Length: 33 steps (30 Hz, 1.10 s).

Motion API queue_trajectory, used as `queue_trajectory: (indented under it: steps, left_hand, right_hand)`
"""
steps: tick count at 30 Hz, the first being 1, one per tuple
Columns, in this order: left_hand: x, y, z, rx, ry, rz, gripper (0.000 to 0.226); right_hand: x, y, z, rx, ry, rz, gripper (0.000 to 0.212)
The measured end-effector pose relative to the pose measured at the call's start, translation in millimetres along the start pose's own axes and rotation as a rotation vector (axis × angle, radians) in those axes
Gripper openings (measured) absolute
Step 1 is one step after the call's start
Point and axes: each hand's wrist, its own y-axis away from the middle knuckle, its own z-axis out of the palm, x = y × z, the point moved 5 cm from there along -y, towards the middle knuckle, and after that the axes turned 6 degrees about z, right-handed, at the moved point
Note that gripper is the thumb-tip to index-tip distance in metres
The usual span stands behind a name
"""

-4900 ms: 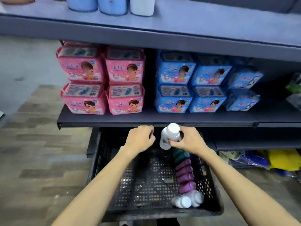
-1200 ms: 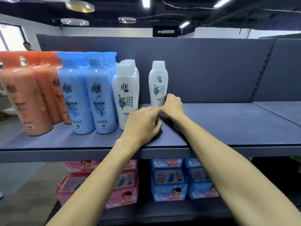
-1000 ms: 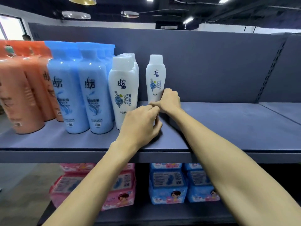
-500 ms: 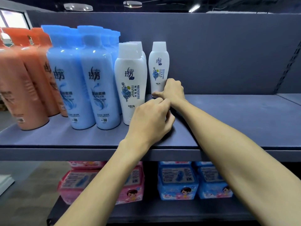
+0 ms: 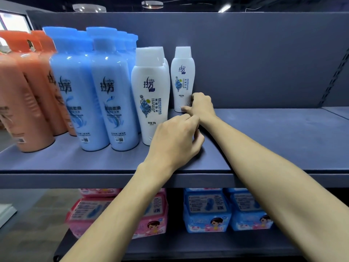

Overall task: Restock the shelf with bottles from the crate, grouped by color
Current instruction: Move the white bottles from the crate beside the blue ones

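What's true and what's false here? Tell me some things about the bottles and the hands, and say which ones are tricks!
1. The right hand grips the small white plastic bottle near its bottom. True.
2. That small white bottle lies on its side. False: it stands upright on the grey shelf board.
3. The tall blue plastic bottles stand between the orange plastic bottles and the bigger white plastic bottles. True.
4. The left hand holds a bottle. False: its curled fingers rest on the shelf with no bottle in them.
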Motion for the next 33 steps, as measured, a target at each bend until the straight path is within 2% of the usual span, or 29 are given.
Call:
queue_trajectory:
  steps: [12,17,24,33]
  left_hand:
    - [0.3,0.2,-2.0,-0.013,0.024,-0.009,0.013]
    - [0.5,2.9,-5.1,0.006,0.019,-0.021,0.014]
    - [-3.3,1.0,-3.2,-0.025,0.015,-0.057,0.013]
    - [-3.9,0.6,-2.1,-0.056,0.017,-0.077,0.014]
  right_hand:
    - [2.5,1.5,-5.6,0.033,-0.039,0.021,0.025]
    - [4.3,8.3,-6.0,0.037,0.016,0.03,0.021]
    - [2.8,18.3,-22.3,0.071,0.032,0.018,0.031]
    - [-1.3,81.9,-80.9,0.071,0.231,-0.126,0.048]
